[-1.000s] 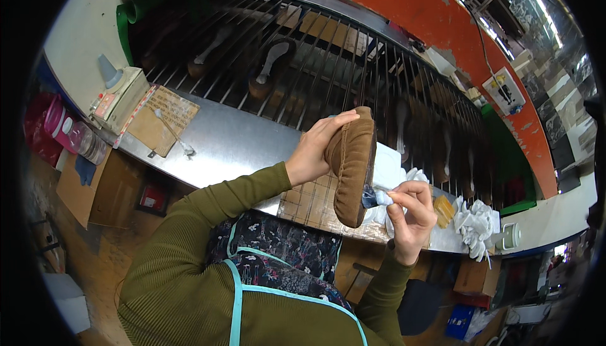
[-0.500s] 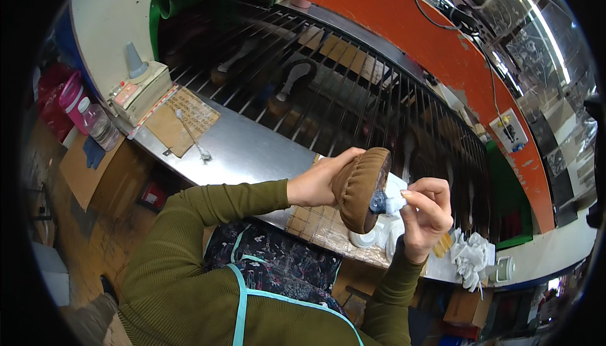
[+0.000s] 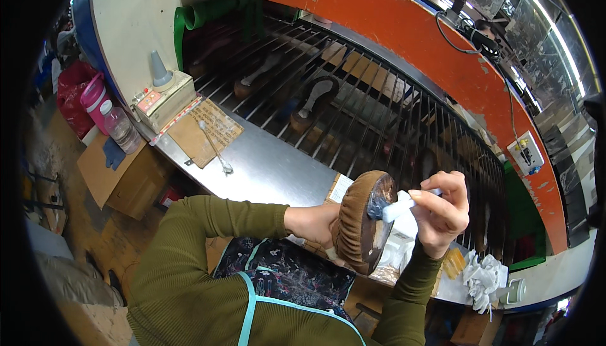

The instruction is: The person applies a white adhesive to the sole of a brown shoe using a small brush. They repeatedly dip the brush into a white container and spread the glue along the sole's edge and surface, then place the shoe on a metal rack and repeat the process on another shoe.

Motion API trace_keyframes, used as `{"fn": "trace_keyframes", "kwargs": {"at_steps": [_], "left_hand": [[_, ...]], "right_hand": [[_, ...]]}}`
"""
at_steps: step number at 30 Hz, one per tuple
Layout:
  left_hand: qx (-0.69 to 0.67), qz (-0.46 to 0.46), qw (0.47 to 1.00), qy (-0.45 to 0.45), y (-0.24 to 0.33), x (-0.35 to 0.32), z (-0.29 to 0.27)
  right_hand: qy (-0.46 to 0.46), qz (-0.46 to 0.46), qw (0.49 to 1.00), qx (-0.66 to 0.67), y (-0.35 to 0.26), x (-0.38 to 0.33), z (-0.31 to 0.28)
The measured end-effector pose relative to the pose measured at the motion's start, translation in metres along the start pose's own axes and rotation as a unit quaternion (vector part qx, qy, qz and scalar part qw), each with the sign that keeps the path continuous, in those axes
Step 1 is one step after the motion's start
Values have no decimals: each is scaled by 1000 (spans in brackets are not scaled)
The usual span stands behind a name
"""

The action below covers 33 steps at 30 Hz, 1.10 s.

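My left hand (image 3: pixel 314 223) grips a rounded brown suede-like piece (image 3: pixel 356 223) with a gathered, pleated side, which looks like a shoe upper. Its fingers are partly hidden behind it. The piece is tilted, its dark face turned toward my right hand. Between the thumb and fingers of my right hand (image 3: pixel 442 212) is a small pale blue-white applicator (image 3: pixel 398 208), whose exact kind I cannot make out. The applicator's end is at a shiny bluish-dark patch on that face.
A metal worktop (image 3: pixel 262 169) carries a cardboard piece (image 3: pixel 189 136) with a white-tipped stick (image 3: pixel 214 147) on it. Metal bars (image 3: pixel 328 128) run behind, under an orange panel (image 3: pixel 391 15). At right lie crumpled white gloves or cloths (image 3: pixel 483 281) beside a yellow block (image 3: pixel 453 263).
The view has shifted, so the surroundings sit farther right and lower. The brown piece has turned, showing more pleats and dark face. My right hand has changed its hold on the applicator.
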<state>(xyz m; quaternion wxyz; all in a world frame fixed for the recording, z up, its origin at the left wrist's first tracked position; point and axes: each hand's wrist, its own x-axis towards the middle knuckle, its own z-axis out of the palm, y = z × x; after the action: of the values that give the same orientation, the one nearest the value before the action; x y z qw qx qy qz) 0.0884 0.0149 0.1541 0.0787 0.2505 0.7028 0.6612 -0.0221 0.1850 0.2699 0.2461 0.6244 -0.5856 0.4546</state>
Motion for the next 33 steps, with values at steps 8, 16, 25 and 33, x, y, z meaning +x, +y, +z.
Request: {"fn": "trace_keyframes", "kwargs": {"at_steps": [8, 16, 25, 33], "left_hand": [[-150, -110, 981, -48, 6, -2, 9], [-190, -140, 970, -62, 2, 1, 9], [-243, -146, 955, -87, -16, -1, 12], [-219, -137, 960, -108, -21, -9, 14]], "right_hand": [[-6, 137, 990, 37, -2, -15, 6], [-68, 94, 993, -14, -1, -13, -8], [-178, 33, 984, -4, 9, -1, -19], [-38, 168, 982, 83, 26, -62, 8]]}}
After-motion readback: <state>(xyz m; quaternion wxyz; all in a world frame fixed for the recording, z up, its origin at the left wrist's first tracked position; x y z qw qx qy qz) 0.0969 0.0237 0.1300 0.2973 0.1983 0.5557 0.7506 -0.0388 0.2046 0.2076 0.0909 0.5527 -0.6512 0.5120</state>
